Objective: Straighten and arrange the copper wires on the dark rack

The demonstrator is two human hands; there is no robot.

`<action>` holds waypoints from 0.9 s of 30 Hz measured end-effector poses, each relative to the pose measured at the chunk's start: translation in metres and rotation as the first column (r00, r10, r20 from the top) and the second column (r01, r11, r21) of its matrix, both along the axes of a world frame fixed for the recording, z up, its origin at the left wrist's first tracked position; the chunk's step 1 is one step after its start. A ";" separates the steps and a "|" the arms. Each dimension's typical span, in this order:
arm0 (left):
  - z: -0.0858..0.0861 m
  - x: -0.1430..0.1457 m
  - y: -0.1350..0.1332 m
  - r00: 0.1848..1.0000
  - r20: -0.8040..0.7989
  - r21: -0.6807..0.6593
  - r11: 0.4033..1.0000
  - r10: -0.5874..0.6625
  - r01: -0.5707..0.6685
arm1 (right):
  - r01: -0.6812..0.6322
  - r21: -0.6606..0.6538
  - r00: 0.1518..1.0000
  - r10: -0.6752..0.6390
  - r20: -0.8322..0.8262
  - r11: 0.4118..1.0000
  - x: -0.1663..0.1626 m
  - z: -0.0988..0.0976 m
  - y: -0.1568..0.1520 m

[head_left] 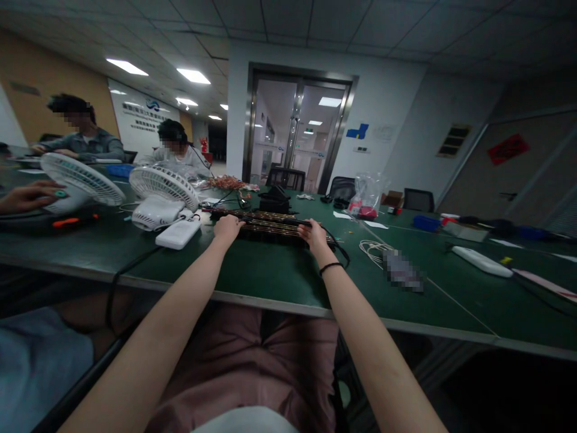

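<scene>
In the head view both my hands reach forward over the green table. My left hand [229, 227] is closed, its thumb and fingers on the left part of a long, thin black piece [270, 221], which looks like a rod or a cable. Toward its other end, my right hand [313, 233] pinches the same piece. Below and behind it lies a flat row of several thin, dark strands or rods [270, 230] with reddish and golden glints; their exact kind is too dim to make out. A black cable [340, 243] curves down beside my right wrist.
Left of my hands stand a white fan [160, 189] and a white power bank-like block [179, 233]; another person's hand [33, 197] is near a second fan [83, 177]. A black object [274, 199] sits behind the strands. A coiled pale cable [374, 249] lies to the right.
</scene>
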State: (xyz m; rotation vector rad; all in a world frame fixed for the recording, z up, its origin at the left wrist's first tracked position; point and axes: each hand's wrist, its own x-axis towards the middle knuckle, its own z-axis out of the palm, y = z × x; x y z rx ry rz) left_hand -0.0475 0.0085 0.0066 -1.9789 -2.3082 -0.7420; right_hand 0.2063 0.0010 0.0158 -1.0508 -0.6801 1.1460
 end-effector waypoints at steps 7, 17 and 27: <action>0.003 0.002 -0.003 1.000 -0.008 0.060 0.998 0.029 -0.028 | 0.020 -0.002 1.000 -0.019 0.006 1.000 -0.001 0.001 -0.002; 0.003 0.001 -0.003 0.999 -0.019 0.055 0.998 0.042 -0.041 | 0.038 -0.006 0.999 -0.038 -0.010 0.999 -0.005 0.005 -0.003; 0.007 0.004 -0.007 0.991 0.041 0.184 0.974 0.129 -0.135 | 0.036 0.018 0.999 -0.036 -0.004 0.999 -0.006 0.004 -0.003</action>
